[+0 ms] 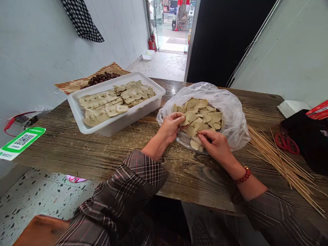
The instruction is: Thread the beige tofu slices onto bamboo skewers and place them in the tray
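A pale, flat slice [189, 117] is sitting at the fingertips of the left hand [169, 128], which are pinching it by its left edge; its longer axis is seeming to run away from them, up and to the right, with the left hand being the nearer one; the right hand [217, 144] is hovering just right of and below it, thumb and forefinger pressing together beside a lower slice, though whether they are gripping anything I cannot tell; loose slices [206, 112] are lying just beyond both hands' fingers, inside a clear plastic bag [235, 116]; thin skewers [286, 166] are lying right of the right fingers, slanting toward the wearer; red scissors [287, 143] are resting farther right; a white tray [123, 126] holding skewered slices [135, 93] is standing well left of the left fingers.
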{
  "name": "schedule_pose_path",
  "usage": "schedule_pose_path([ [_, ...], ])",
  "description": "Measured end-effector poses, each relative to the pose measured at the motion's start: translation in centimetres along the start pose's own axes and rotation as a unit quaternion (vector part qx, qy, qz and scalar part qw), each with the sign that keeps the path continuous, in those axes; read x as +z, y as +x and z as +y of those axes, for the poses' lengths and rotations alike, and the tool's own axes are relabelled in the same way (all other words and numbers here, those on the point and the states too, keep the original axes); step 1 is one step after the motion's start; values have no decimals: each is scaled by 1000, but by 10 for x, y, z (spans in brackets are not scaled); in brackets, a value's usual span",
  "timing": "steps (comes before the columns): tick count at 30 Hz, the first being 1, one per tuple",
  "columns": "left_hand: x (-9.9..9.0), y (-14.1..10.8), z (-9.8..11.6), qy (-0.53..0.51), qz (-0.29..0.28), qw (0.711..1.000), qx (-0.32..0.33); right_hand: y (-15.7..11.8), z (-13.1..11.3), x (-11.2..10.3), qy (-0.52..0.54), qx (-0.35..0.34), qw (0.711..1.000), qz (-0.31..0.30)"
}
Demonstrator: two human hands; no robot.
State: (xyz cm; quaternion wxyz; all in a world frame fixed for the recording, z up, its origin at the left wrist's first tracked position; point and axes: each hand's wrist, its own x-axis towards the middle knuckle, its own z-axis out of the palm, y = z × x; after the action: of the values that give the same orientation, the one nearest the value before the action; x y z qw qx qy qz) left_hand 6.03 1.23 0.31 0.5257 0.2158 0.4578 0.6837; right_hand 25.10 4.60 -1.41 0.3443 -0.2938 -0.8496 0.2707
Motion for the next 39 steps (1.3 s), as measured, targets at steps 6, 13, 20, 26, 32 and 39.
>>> schedule_pose_path([
  [6,1,0,-2,46,-9,997,67,0,-2,-1,0,18,1000,6],
  [13,1,1,-3,53,2,994,94,2,-3,-2,7,34,999,-1],
  [20,-1,3,-5,71,7,990,123,2,-3,-2,13,40,999,1],
  [26,2,0,-4,162,10,974,157,2,-3,-3,17,58,998,1],
  [32,5,-4,-5,171,-43,975,135,3,0,-3,92,111,990,-3],
  [39,5,-8,-1,75,-110,991,28,5,-1,-4,191,156,969,3],
])
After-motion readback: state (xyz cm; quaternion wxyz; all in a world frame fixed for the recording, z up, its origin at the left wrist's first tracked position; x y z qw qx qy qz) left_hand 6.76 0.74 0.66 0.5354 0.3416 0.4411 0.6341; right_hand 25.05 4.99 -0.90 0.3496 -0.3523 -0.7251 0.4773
